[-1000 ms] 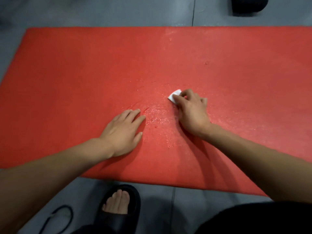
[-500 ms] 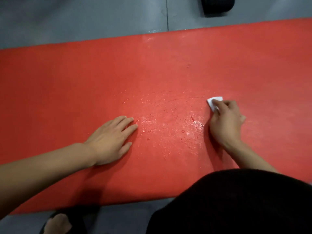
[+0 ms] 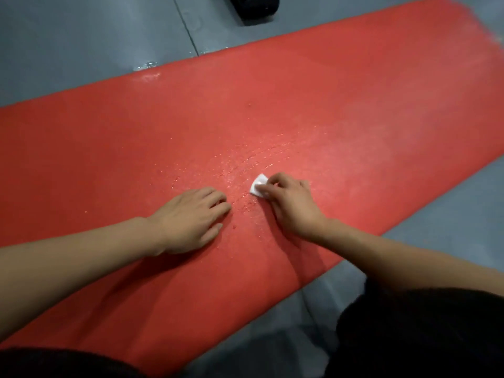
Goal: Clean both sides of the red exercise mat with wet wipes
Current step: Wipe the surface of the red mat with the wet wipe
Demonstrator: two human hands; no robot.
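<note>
The red exercise mat (image 3: 109, 165) lies flat on the grey floor and fills most of the view, running from lower left to upper right. My right hand (image 3: 291, 203) holds a small folded white wet wipe (image 3: 258, 186) in its curled fingers and presses it onto the mat near the middle. Curved wet streaks and droplets shine on the mat just above and left of the wipe. Flat on the mat, palm down with fingers straight, rests my left hand (image 3: 191, 222), a short way left of the wipe.
Grey floor (image 3: 81, 45) surrounds the mat, with a seam line and a small wet patch by the far edge. A black object (image 3: 253, 6) sits on the floor at the top. My dark-clothed knees show at the bottom edge.
My right hand swept the wipe to the right across the mat, then back left toward my left hand. The view tilted and shifted. My left hand stayed pressed flat.
</note>
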